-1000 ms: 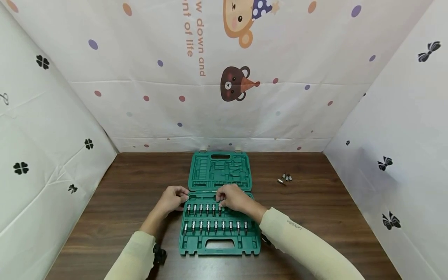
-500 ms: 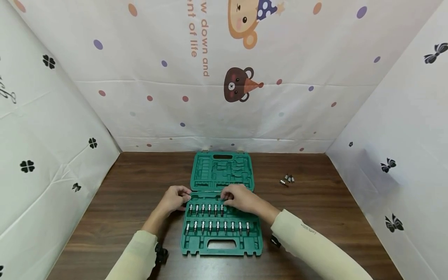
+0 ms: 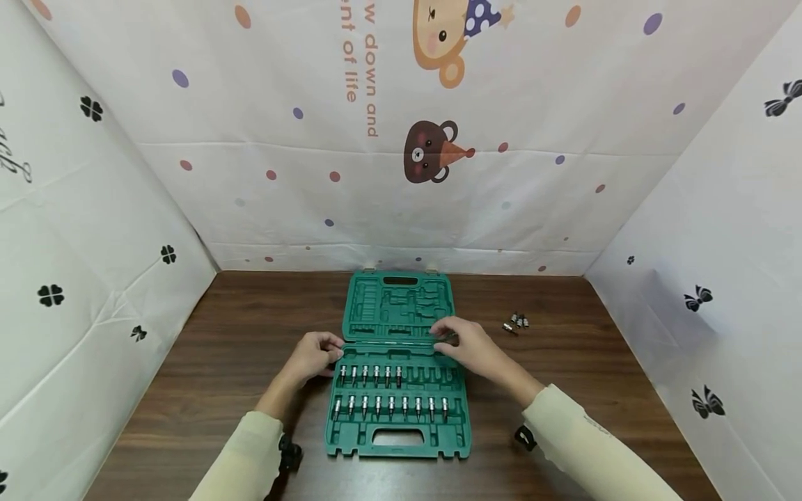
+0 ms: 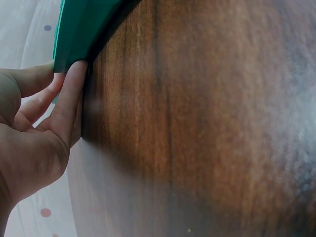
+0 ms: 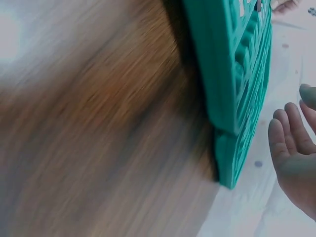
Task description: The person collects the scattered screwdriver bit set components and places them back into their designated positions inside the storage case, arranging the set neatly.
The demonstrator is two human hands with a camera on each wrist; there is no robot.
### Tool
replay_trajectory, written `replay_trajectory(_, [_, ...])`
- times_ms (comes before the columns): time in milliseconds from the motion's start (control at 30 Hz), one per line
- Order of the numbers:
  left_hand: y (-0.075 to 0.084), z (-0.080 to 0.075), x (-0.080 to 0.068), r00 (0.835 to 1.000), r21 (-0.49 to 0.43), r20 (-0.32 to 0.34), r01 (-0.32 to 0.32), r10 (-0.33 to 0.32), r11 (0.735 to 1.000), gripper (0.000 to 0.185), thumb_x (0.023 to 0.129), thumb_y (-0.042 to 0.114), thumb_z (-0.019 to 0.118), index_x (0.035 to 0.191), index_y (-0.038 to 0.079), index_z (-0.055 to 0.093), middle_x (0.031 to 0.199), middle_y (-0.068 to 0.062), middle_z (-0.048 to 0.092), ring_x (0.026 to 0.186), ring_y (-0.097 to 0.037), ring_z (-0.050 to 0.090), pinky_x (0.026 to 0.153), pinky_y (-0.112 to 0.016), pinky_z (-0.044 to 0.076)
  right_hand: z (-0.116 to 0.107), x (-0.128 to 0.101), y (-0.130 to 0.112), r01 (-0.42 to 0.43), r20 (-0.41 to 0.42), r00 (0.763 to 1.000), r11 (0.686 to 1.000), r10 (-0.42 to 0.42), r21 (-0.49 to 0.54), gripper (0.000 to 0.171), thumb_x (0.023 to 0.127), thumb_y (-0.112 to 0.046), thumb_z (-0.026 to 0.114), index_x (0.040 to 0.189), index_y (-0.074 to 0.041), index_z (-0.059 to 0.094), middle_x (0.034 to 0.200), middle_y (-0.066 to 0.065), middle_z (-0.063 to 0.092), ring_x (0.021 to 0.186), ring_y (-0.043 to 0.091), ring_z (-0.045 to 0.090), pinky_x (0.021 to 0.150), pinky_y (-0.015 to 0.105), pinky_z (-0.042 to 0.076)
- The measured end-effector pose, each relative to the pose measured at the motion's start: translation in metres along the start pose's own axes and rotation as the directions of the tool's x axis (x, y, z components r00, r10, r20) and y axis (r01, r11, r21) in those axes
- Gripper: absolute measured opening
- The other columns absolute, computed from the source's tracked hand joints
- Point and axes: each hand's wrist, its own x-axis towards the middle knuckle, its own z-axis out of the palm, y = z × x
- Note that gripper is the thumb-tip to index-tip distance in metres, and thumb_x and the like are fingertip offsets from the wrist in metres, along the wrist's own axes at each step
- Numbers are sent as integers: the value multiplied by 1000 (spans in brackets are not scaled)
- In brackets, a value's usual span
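A green plastic tool case [image 3: 460,435] lies unfolded on the wooden table. Its near half carries two rows of metal socket bits: an upper row [image 3: 376,374] filling the left side, with bare slots to its right, and a full-width lower row [image 3: 391,406]. At the upper left corner of that half, my left hand [image 3: 313,356] pinches the edge; the left wrist view shows thumb and fingers on the case wall [image 4: 89,29]. My right hand [image 3: 475,348] hovers over the hinge's right end, fingers loosely bent. Nothing shows between its spread thumb and fingers in the right wrist view.
Several loose socket bits [image 3: 519,321] lie on the table [image 3: 539,390] to the right of the case. The moulded lid [image 3: 397,303] leans back toward the rear wall. Printed white sheets [image 3: 376,202] enclose the table behind and at both sides.
The right hand has left the last bit of the upper row and moved right, its fingers spreading apart. The left hand keeps its place at the case corner. The head view has shifted slightly.
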Motion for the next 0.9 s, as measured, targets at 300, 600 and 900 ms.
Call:
replay_trajectory(300, [-2, 0, 1, 1000, -2, -5, -1, 1, 1000, 15, 102, -1, 61, 115, -3, 69, 101, -16, 63, 87, -23, 64, 69, -40, 64, -18, -16, 26, -49, -174, 983, 999, 52, 23, 25, 98, -12, 73, 122, -10, 68, 115, 6, 73, 102, 17, 69, 86, 34, 60])
replay_trajectory(600, [-3, 0, 2, 1000, 2, 4, -11, 11, 1000, 17, 102, 0, 61, 117, -2, 68, 103, -16, 62, 89, -24, 65, 70, -40, 64, -33, -27, 53, -81, -259, 964, 994, 60, -71, 29, 95, -13, 76, 122, -9, 68, 113, 10, 72, 99, 24, 69, 84, 43, 60])
replay_trajectory(900, [-2, -1, 1, 1000, 1, 5, -8, 8, 1000, 17, 102, 0, 61, 116, -2, 68, 103, -16, 62, 90, -25, 65, 70, -40, 64, -47, -32, 83, -165, -286, 952, 971, 111, -172, 40, 94, -16, 78, 131, -5, 65, 122, 14, 66, 107, 32, 65, 88, 51, 58])
